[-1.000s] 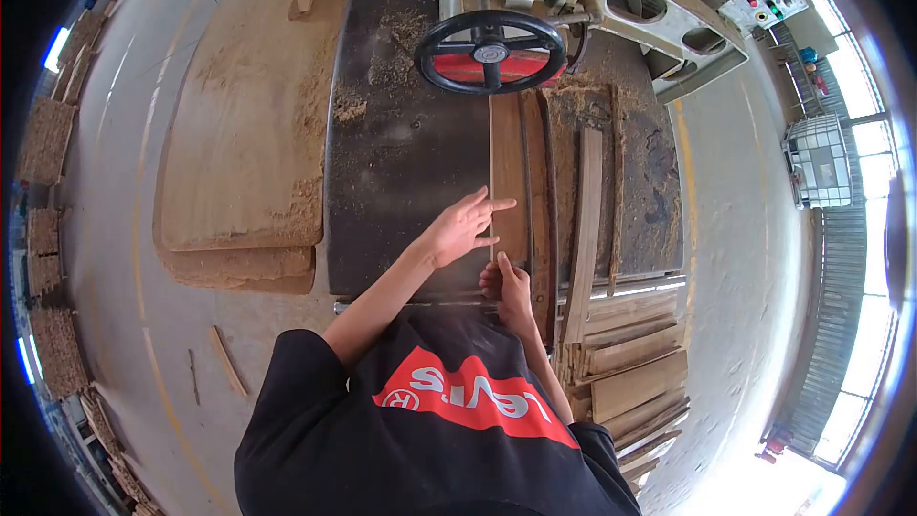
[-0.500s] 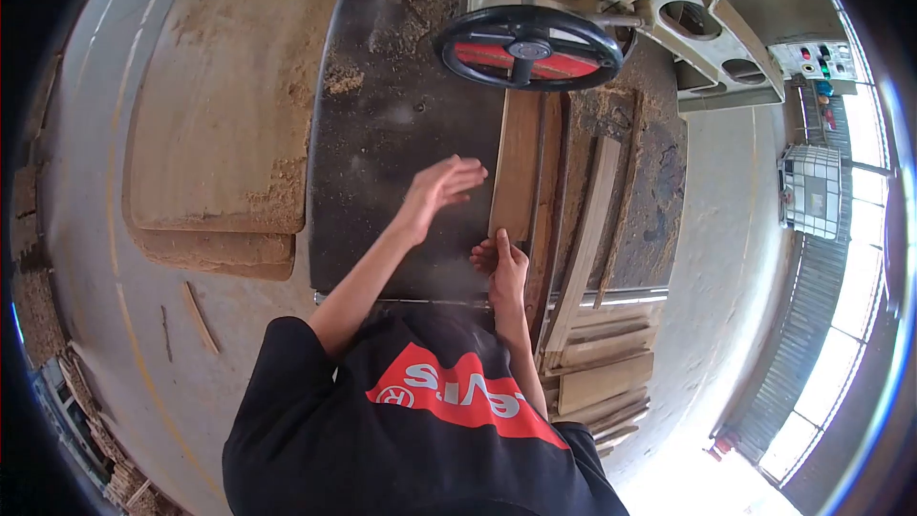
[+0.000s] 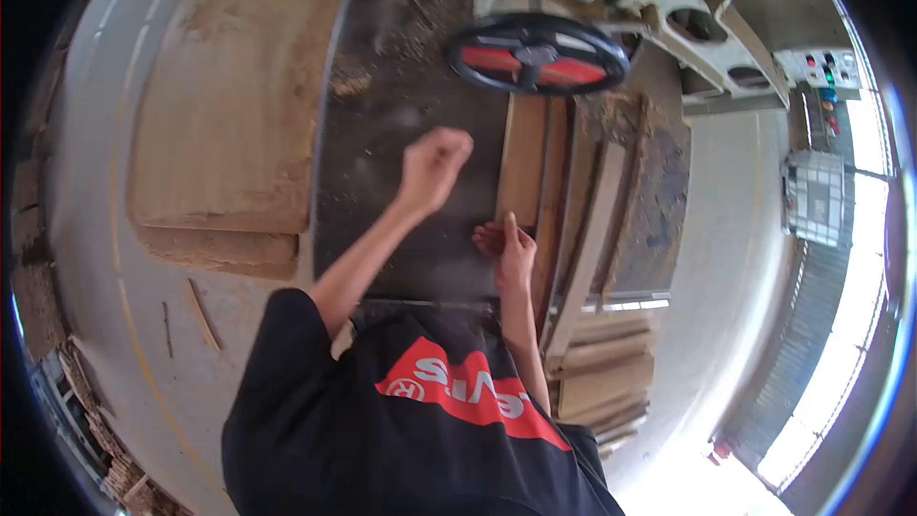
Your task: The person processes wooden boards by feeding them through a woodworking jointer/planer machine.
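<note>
My left hand (image 3: 435, 170) hovers above the dark machine table (image 3: 382, 201), its fingers curled into a loose, slightly blurred fist. Nothing shows in it. My right hand (image 3: 509, 247) is at the near end of a flat wooden board (image 3: 522, 158), thumb up against the board and fingers bent at its left edge. The board's far end runs under the black handwheel (image 3: 537, 55) with red panels. Right of it lie dark strips and a long, pale wooden strip (image 3: 590, 229).
Left of the table stands a dusty wooden panel stack (image 3: 224, 153). Sawdust (image 3: 420, 19) covers the table's far part. Several boards (image 3: 602, 377) are piled at lower right. The pale machine frame (image 3: 735, 38) rises at upper right, with a control panel (image 3: 820, 67) beyond.
My left hand has curled its straight fingers into a fist and shifted slightly left and away from me. My right hand stays by the board's end, its thumb a little more upright.
</note>
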The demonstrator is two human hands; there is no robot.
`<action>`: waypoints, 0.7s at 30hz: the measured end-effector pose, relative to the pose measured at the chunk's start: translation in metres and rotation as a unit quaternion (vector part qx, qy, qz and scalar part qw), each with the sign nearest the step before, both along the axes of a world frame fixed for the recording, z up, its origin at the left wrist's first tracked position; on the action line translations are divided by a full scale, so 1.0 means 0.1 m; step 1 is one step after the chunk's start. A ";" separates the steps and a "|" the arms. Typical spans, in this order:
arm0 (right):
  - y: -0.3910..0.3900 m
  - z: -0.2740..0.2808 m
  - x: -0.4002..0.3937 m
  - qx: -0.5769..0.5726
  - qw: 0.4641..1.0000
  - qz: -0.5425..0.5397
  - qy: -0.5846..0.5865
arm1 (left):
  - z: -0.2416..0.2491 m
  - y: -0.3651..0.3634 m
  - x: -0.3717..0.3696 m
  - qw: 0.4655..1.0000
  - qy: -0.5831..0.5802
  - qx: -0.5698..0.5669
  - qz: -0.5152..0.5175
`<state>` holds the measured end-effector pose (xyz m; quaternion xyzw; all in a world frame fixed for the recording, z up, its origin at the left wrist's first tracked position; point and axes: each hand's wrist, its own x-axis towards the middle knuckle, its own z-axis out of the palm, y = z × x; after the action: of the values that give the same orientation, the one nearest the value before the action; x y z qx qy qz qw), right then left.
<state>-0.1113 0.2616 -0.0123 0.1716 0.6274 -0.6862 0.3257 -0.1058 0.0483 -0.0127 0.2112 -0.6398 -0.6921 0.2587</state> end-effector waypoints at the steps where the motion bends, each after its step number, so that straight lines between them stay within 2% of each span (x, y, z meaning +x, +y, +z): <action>1: -0.03 -0.05 -0.07 -0.004 1.000 -0.007 -0.010 | -0.04 0.08 0.03 0.998 -0.010 -0.063 -0.013; 2: -0.06 -0.10 -0.15 -0.009 1.000 -0.009 -0.017 | 0.17 0.11 0.08 0.992 -0.086 -0.063 -0.060; 3: -0.11 -0.07 -0.22 -0.002 1.000 -0.001 -0.017 | 0.19 0.09 0.13 0.984 -0.074 -0.130 -0.093; 4: -0.16 -0.05 -0.29 -0.001 1.000 -0.002 -0.012 | 0.15 0.04 0.15 0.964 -0.036 -0.250 -0.079; 7: -0.29 -0.02 -0.46 0.007 1.000 0.019 0.022 | 0.22 -0.41 0.15 0.906 0.005 -0.421 -0.036; 10: -0.43 -0.01 -0.41 0.061 0.992 0.000 0.108 | 0.24 -1.19 0.05 0.907 -0.057 -0.415 0.047; 11: -0.47 0.05 -0.31 0.072 0.983 0.022 0.169 | 0.16 -1.48 -0.01 0.910 -0.098 -0.392 0.096; 12: -0.47 0.05 -0.19 0.087 0.969 0.043 0.228 | 0.04 -1.82 -0.10 0.898 -0.088 -0.403 0.152; 13: -0.37 -0.06 -0.08 0.146 0.908 0.122 0.373 | 0.01 -2.13 -0.19 0.883 -0.128 -0.408 0.195; 14: -0.35 -0.16 -0.07 0.195 0.814 0.200 0.510 | -0.02 -2.46 -0.30 0.864 -0.166 -0.410 0.242; 15: -0.51 -0.04 -0.13 0.191 0.734 0.248 0.603 | -0.15 -2.85 -0.44 0.842 -0.185 -0.435 0.260; 16: -0.53 0.02 -0.09 0.249 0.758 0.272 0.538 | -0.29 -3.20 -0.56 0.821 -0.207 -0.457 0.274; 17: -0.51 -0.04 -0.11 0.212 0.763 0.253 0.555 | -0.35 -3.50 -0.66 0.793 -0.239 -0.498 0.257; 20: -0.38 -0.21 -0.14 0.260 0.720 0.274 0.582 | -0.41 -4.30 -0.98 0.715 -0.333 -0.576 0.216; 21: -0.45 -0.15 -0.12 0.264 0.727 0.271 0.574 | -0.42 -4.53 -1.10 0.708 -0.324 -0.586 0.225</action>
<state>-0.1234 0.2168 -0.0277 -0.3530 0.8703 -0.3431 0.0175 -0.2159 -0.4048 -0.0551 0.3661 -0.8948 0.0109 0.2553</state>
